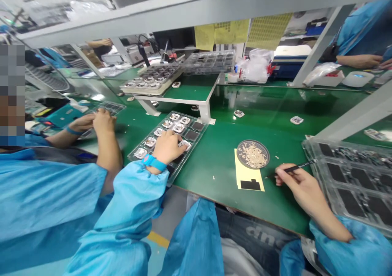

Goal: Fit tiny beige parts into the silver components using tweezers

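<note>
Grasping a slim black tool (297, 168) pen-fashion, the right hand (301, 188) is located just right of the yellow card (241, 176) and round dish (240, 160) of beige pieces. The left hand (167, 147) lies over the clear compartment tray (192, 135), fingers bent at a white component (187, 144); whether they grip it cannot be told. This tray rests on the green tabletop (208, 161), left of the dish.
</note>
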Demonstrator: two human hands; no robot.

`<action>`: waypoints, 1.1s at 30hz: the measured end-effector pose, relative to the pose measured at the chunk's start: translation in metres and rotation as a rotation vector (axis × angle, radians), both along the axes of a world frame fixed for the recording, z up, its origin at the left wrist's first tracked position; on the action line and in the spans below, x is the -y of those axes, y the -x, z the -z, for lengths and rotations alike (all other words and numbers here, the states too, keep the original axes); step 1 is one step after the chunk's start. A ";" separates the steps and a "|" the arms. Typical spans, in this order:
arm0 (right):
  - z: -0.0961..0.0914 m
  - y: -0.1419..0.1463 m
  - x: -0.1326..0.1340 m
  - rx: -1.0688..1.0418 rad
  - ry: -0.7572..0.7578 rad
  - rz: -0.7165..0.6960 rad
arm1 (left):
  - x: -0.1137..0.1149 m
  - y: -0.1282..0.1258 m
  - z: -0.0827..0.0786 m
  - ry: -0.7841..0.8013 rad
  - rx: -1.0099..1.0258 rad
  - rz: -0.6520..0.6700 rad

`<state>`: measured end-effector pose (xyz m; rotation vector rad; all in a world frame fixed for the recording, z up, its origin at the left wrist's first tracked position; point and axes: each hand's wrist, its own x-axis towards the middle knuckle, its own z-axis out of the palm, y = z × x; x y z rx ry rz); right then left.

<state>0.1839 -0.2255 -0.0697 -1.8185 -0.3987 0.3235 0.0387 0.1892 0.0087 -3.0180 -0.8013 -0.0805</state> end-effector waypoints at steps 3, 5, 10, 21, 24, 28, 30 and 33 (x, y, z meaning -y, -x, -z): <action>-0.004 0.004 -0.005 0.001 -0.042 -0.129 | -0.006 0.002 -0.002 0.087 0.116 0.086; -0.006 0.006 -0.008 0.025 -0.040 -0.205 | -0.003 0.008 -0.006 0.200 0.192 0.115; -0.009 0.008 -0.021 0.037 -0.019 -0.304 | 0.035 0.028 -0.020 0.362 0.436 0.141; -0.009 0.000 -0.027 0.132 0.036 -0.280 | 0.172 -0.041 0.043 1.764 0.216 0.110; -0.008 0.000 -0.026 0.117 0.042 -0.283 | 0.181 -0.049 0.049 1.803 0.191 0.101; -0.008 0.000 -0.026 0.118 0.039 -0.280 | 0.181 -0.050 0.055 1.821 0.242 0.088; -0.007 0.000 -0.026 0.132 0.047 -0.275 | 0.181 -0.049 0.057 1.856 0.230 0.059; -0.007 0.000 -0.025 0.144 0.080 -0.285 | 0.181 -0.049 0.057 1.852 0.204 0.055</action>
